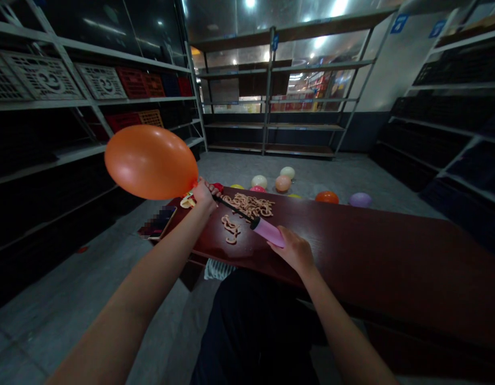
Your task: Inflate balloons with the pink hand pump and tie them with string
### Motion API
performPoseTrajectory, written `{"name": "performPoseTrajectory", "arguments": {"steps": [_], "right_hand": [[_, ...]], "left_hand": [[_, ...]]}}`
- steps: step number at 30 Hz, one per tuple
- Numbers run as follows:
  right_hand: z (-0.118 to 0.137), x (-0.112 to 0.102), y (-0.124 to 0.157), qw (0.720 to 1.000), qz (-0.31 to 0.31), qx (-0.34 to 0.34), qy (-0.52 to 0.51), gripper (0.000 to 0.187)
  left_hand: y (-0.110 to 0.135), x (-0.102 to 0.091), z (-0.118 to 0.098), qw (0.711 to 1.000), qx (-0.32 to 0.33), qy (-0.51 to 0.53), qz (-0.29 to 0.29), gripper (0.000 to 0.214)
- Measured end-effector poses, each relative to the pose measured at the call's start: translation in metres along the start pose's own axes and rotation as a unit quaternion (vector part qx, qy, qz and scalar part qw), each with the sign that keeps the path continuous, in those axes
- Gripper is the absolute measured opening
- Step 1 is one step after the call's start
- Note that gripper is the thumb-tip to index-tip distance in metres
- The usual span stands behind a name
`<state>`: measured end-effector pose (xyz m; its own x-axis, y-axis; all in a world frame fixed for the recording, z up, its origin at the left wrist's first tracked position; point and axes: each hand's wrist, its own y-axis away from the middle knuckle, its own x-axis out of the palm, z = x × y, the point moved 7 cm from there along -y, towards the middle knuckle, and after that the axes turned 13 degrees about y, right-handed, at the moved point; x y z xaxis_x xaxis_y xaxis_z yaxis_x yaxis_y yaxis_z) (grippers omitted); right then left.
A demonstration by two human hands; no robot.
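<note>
A large inflated orange balloon [151,162] points away to the left, its neck pinched in my left hand [205,194]. From that same hand a thin black rod runs down to the pink barrel of a balloon pump [270,232]. My right hand [296,249] is wrapped around the barrel's near end. My left fingers hide where the balloon meets the pump. Below the rod lies a pile of curled beige balloons [251,206], with a few loose ones [231,230] closer to me on the table.
The dark red table [375,246] extends to the right. A phone-like device [162,222] rests at its left edge. Beyond the table, inflated balloons lie on the floor, including an orange one [326,197] and a purple one [360,200]. Metal shelves [267,127] with crates [46,77] line the room.
</note>
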<state>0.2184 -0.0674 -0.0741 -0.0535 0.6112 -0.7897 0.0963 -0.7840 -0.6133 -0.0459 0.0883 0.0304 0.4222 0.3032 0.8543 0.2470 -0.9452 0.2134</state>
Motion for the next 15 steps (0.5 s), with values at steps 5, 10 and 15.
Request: {"name": "performPoseTrajectory", "arguments": {"steps": [5,10,15], "right_hand": [[-0.008,-0.002,0.000,0.999,-0.024,0.037,0.024,0.038],[-0.014,0.000,0.000,0.997,-0.039,0.058,0.023,0.039],[-0.019,0.002,0.000,0.996,-0.041,0.083,0.014,0.040]], "left_hand": [[0.006,0.012,0.015,1.000,0.008,0.002,0.012,0.052],[0.027,0.028,0.053,0.999,-0.008,-0.009,0.030,0.056],[0.055,0.032,0.110,0.997,-0.027,-0.041,0.056,0.059]]}}
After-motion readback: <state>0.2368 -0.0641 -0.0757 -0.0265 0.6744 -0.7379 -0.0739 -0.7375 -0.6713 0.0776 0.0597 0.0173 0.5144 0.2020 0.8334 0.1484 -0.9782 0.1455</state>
